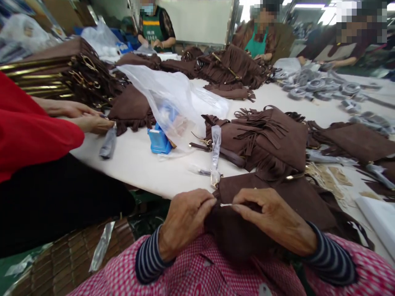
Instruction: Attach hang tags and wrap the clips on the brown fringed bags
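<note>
A dark brown bag point(240, 236) lies over my lap and the table's near edge. My left hand point(188, 218) is closed, thumb and fingers pinching the bag's upper edge. Just to its right, my right hand point(274, 218) pinches a thin whitish strip point(226, 204) that runs to the bag beside my left fingertips. A strap clasp wrapped in clear plastic point(215, 154) stands just beyond my hands. Behind them, a fringed brown bag point(274, 139) rests on the white table point(138, 168).
At the left, a person's red sleeve point(37, 127) reaches in beside stacked brown bags point(58, 70). A blue dispenser point(159, 139) stands under a clear plastic bag point(160, 86). Grey wrapped straps point(321, 84) lie at the back right. Several people stand across the table.
</note>
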The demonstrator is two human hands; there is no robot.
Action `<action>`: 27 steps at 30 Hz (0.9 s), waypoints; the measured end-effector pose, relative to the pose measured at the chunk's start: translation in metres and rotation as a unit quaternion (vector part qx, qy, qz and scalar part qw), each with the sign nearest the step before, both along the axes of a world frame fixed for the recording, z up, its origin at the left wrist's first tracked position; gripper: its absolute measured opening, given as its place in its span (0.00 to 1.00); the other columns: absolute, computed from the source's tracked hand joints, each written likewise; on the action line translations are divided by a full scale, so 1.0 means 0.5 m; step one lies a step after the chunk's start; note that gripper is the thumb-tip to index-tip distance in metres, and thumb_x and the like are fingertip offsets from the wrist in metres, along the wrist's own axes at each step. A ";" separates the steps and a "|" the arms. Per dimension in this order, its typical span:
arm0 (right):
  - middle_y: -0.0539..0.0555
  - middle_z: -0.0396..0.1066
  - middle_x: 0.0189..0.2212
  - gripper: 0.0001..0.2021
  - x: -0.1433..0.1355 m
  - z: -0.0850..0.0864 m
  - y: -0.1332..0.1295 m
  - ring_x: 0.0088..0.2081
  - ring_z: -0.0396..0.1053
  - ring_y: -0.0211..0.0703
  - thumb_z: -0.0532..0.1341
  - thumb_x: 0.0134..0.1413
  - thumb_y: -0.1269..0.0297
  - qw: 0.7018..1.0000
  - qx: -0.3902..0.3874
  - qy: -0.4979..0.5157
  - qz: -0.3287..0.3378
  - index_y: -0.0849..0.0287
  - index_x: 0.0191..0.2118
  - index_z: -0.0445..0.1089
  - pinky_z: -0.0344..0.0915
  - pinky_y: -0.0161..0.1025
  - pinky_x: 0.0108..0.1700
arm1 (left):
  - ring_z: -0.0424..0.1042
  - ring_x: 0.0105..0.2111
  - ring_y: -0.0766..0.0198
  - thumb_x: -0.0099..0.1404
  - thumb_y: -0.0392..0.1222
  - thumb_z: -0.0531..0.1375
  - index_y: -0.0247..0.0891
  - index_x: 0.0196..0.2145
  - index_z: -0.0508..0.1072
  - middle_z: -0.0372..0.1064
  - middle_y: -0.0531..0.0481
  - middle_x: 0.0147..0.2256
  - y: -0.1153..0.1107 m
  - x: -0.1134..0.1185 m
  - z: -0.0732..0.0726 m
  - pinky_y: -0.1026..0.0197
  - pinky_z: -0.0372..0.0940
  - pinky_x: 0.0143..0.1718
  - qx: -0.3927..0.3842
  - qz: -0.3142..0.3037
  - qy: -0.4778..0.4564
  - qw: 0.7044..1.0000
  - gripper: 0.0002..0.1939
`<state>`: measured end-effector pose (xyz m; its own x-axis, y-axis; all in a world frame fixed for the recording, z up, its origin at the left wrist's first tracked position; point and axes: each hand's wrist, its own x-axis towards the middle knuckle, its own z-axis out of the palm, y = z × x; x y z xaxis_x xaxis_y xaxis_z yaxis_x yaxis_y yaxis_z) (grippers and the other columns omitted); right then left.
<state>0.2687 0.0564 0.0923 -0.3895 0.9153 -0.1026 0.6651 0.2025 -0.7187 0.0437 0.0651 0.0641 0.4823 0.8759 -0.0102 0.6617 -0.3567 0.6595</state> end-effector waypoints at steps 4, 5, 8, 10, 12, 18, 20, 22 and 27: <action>0.47 0.73 0.26 0.07 -0.006 -0.010 0.033 0.29 0.68 0.37 0.60 0.59 0.69 0.996 0.074 -0.036 -0.029 0.58 0.30 0.73 0.57 0.36 0.33 | 0.69 0.43 0.57 0.73 0.37 0.51 0.39 0.40 0.75 0.72 0.48 0.39 0.043 0.000 -0.022 0.55 0.62 0.47 0.051 0.030 0.052 0.997 0.12; 0.48 0.73 0.27 0.07 -0.008 -0.017 0.038 0.29 0.69 0.38 0.60 0.59 0.69 0.995 0.086 -0.046 -0.028 0.58 0.30 0.73 0.57 0.36 0.33 | 0.68 0.43 0.56 0.73 0.37 0.51 0.39 0.41 0.76 0.71 0.48 0.40 0.047 0.004 -0.028 0.54 0.62 0.47 0.051 0.021 0.063 0.996 0.12; 0.49 0.75 0.29 0.06 -0.013 -0.036 0.049 0.30 0.69 0.39 0.60 0.59 0.68 0.989 0.119 -0.083 -0.030 0.58 0.32 0.73 0.58 0.36 0.34 | 0.67 0.45 0.56 0.72 0.37 0.53 0.42 0.42 0.76 0.70 0.49 0.41 0.050 0.017 -0.037 0.55 0.62 0.47 0.040 0.019 0.063 0.997 0.11; 0.50 0.75 0.29 0.05 -0.017 -0.043 0.054 0.30 0.70 0.40 0.61 0.59 0.68 0.985 0.135 -0.107 -0.031 0.58 0.32 0.73 0.58 0.37 0.35 | 0.68 0.45 0.57 0.71 0.36 0.54 0.43 0.43 0.76 0.70 0.49 0.41 0.047 0.023 -0.038 0.55 0.62 0.48 0.030 0.032 0.053 0.998 0.11; 0.51 0.75 0.29 0.05 -0.021 -0.044 0.060 0.30 0.70 0.40 0.61 0.59 0.68 0.981 0.141 -0.130 -0.029 0.58 0.33 0.74 0.57 0.37 0.35 | 0.68 0.45 0.57 0.71 0.36 0.55 0.43 0.44 0.76 0.70 0.50 0.40 0.046 0.026 -0.039 0.55 0.62 0.47 0.024 0.049 0.048 0.997 0.10; 0.51 0.75 0.29 0.05 -0.039 -0.036 0.069 0.31 0.70 0.41 0.60 0.60 0.69 0.972 0.126 -0.197 0.008 0.59 0.34 0.73 0.56 0.37 0.35 | 0.69 0.44 0.57 0.70 0.38 0.56 0.45 0.47 0.75 0.70 0.50 0.40 0.045 0.031 -0.055 0.57 0.63 0.44 0.051 0.073 0.018 0.996 0.11; 0.52 0.75 0.30 0.06 -0.045 -0.037 0.073 0.32 0.71 0.43 0.59 0.61 0.67 0.969 0.124 -0.214 0.022 0.59 0.34 0.73 0.56 0.38 0.35 | 0.69 0.44 0.58 0.70 0.37 0.56 0.44 0.47 0.75 0.70 0.50 0.40 0.046 0.033 -0.058 0.57 0.63 0.45 0.052 0.075 0.010 0.996 0.11; 0.53 0.75 0.31 0.07 -0.051 -0.039 0.078 0.33 0.71 0.43 0.59 0.62 0.66 0.966 0.123 -0.223 0.031 0.59 0.34 0.72 0.55 0.38 0.35 | 0.69 0.44 0.58 0.70 0.37 0.57 0.43 0.45 0.76 0.71 0.49 0.40 0.049 0.035 -0.057 0.57 0.63 0.45 0.046 0.075 0.005 0.996 0.10; 0.54 0.76 0.31 0.08 -0.057 -0.048 0.082 0.33 0.71 0.44 0.58 0.64 0.64 0.967 0.129 -0.218 0.025 0.58 0.35 0.72 0.55 0.39 0.35 | 0.71 0.41 0.58 0.69 0.36 0.56 0.40 0.37 0.76 0.72 0.49 0.37 0.055 0.036 -0.049 0.58 0.63 0.44 0.032 0.073 -0.011 0.997 0.08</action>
<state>0.2403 0.0975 0.0682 -0.4051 0.9135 -0.0375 0.8786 0.3776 -0.2924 0.0616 0.0925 0.0395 0.3499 0.9351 0.0566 0.6955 -0.2998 0.6529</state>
